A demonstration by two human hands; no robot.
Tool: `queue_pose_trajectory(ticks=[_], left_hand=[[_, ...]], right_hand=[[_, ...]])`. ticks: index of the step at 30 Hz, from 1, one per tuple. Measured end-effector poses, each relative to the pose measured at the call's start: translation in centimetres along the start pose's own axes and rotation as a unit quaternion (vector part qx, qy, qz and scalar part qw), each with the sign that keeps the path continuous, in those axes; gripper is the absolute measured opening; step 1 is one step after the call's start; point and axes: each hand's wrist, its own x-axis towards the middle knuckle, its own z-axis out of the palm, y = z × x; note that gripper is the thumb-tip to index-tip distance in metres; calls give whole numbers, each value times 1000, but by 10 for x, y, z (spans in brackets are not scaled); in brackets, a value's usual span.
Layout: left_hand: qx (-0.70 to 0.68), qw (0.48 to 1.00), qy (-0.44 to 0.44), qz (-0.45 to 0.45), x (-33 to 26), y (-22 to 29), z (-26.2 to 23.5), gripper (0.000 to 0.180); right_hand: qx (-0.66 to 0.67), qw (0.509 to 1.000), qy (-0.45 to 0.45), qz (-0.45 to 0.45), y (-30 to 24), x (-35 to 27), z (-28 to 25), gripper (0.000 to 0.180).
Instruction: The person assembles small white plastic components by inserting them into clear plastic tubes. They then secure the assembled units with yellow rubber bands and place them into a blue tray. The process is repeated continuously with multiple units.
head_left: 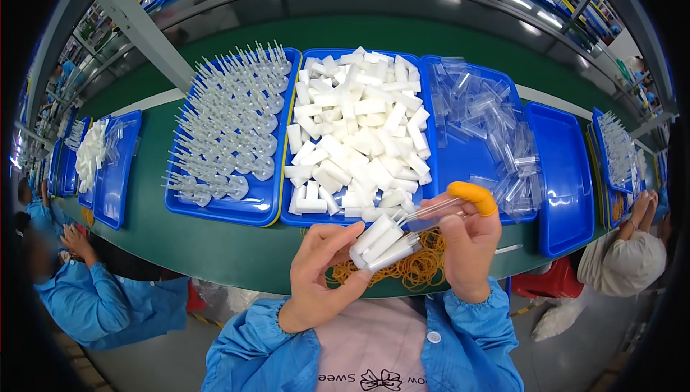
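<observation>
My left hand (316,271) is closed around a small bundle of white cylindrical pieces (381,241), at least some of them inside clear tubes. Thumb and fingers press on the bundle's left end. In my right hand (471,252), a clear plastic tube (433,210) is pinched between thumb and index finger, which wears an orange-yellow finger cot (472,196). The tube's far end meets the bundle's upper right; whether it touches is hard to tell. Beneath both hands lies a pile of yellow-brown rubber bands (417,271) at the table's near edge.
Blue trays stand in a row: one of stemmed translucent pieces (230,122), one of white blocks (359,115), one of clear tubes (496,122). Right of them sits another blue tray (564,176). Co-workers (100,291) sit left and right along the green table (165,241).
</observation>
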Motion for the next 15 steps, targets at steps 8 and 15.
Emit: queue_pose_trajectory(ticks=[8, 15], left_hand=[[33, 998, -44, 6, 3, 1, -3, 54], [52, 997, -57, 4, 6, 4, -1, 55]], right_hand=[[20, 997, -52, 59, -5, 7, -7, 34], [45, 996, -61, 56, -5, 7, -8, 35]])
